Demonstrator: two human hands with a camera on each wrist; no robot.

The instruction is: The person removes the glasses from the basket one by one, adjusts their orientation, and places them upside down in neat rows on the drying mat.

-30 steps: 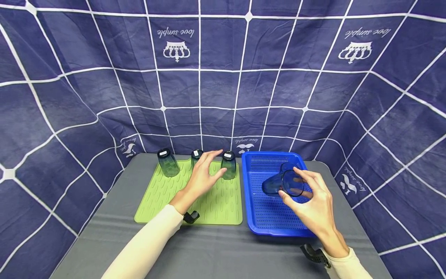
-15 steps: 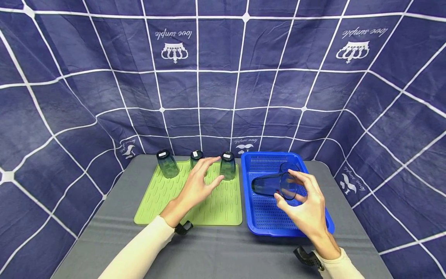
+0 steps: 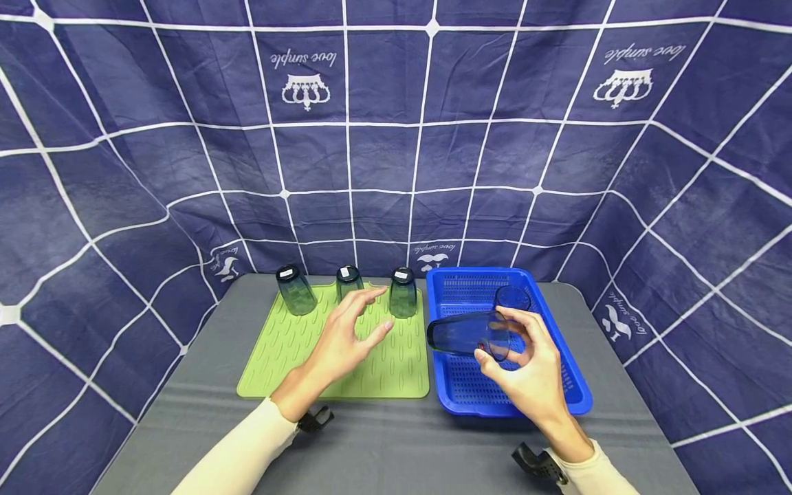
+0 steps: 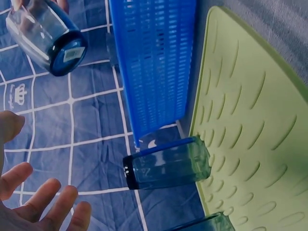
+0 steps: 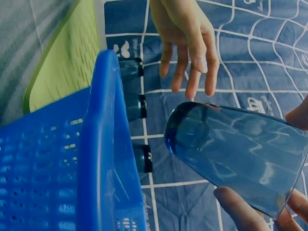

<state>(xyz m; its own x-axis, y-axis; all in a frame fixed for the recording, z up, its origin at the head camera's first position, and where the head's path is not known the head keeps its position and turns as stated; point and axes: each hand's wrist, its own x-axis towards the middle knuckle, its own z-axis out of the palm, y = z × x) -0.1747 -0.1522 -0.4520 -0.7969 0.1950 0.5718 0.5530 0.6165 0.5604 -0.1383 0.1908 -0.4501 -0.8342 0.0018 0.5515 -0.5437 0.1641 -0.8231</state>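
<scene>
My right hand [image 3: 530,364] grips a clear blue drinking glass [image 3: 460,333] near its rim, thumb on one side and fingers on the other. The glass lies on its side in the air above the blue basket [image 3: 482,405], its base pointing left. A white label shows on that base in the left wrist view. My left hand [image 3: 339,340] is over the green mat [image 3: 272,364], fingers apart and holding nothing. Upside down along the mat's back edge stand three glasses: a left one [image 3: 297,292], a middle one [image 3: 348,282] partly behind my left hand, and a right one [image 3: 403,294].
Another glass [image 3: 513,300] is in the back right of the basket. Mat and basket sit side by side on a grey cloth [image 3: 383,447]. A blue curtain [image 3: 383,158] with white lines rises behind and on both sides.
My right hand has carried the glass leftward, from over the basket's middle to over its left rim, turning it more level. My left hand has drawn back slightly to the left and nearer.
</scene>
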